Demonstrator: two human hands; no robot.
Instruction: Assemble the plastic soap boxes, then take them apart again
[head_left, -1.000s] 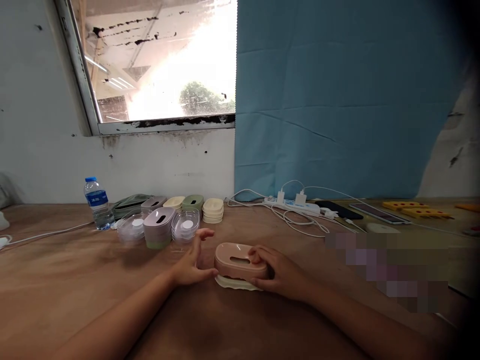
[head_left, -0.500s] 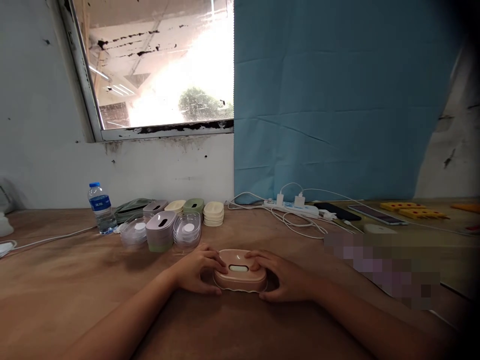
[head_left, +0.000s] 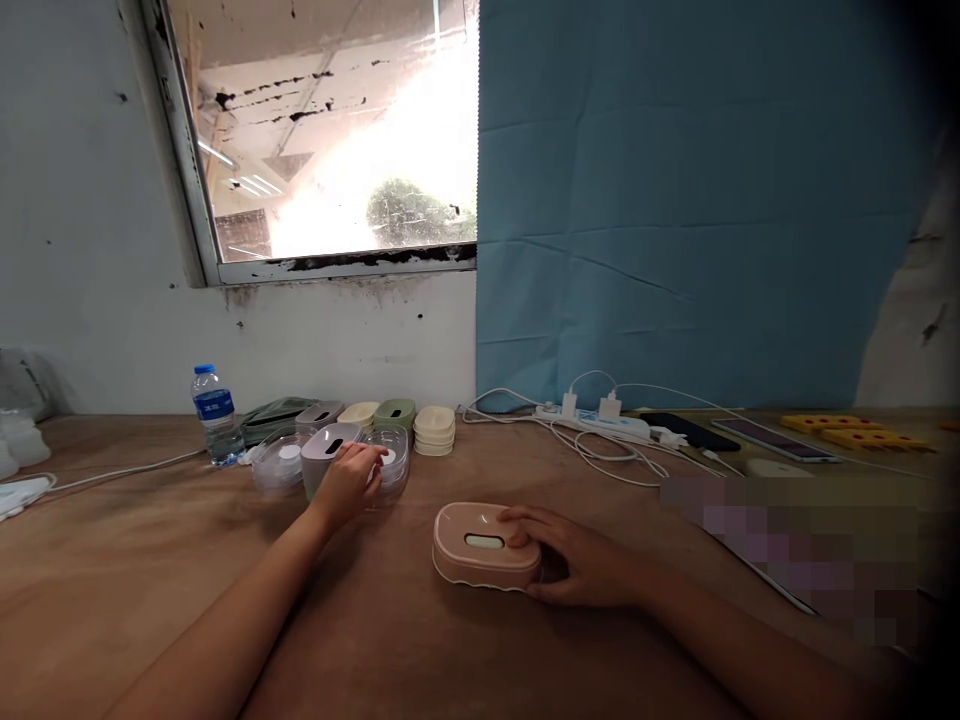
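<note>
A pink oval box (head_left: 457, 570) with a slot in its top lies on the table in front of me; something pale shows in the slot. My right hand (head_left: 574, 555) grips its right end, fingers on top and thumb low at the front. My left hand (head_left: 349, 485) reaches over the stacks at the back left, fingers stretched out and holding nothing I can see. It partly covers a lilac slotted stack (head_left: 319, 455) and lies by a stack of clear plastic pieces (head_left: 395, 470). Whether it touches either, I cannot tell.
Behind stand cream stacked pieces (head_left: 435, 432), a green slotted piece (head_left: 395, 412) and more clear pieces (head_left: 277, 465). A water bottle (head_left: 217, 420) stands left of them. A power strip (head_left: 592, 422) with loose cables, phones (head_left: 772, 440) and yellow blocks (head_left: 874, 438) lie at the back right.
My left hand has let go of the pink box and moved left and away from me to the stacks. My right hand stays on the box. The view has shifted slightly.
</note>
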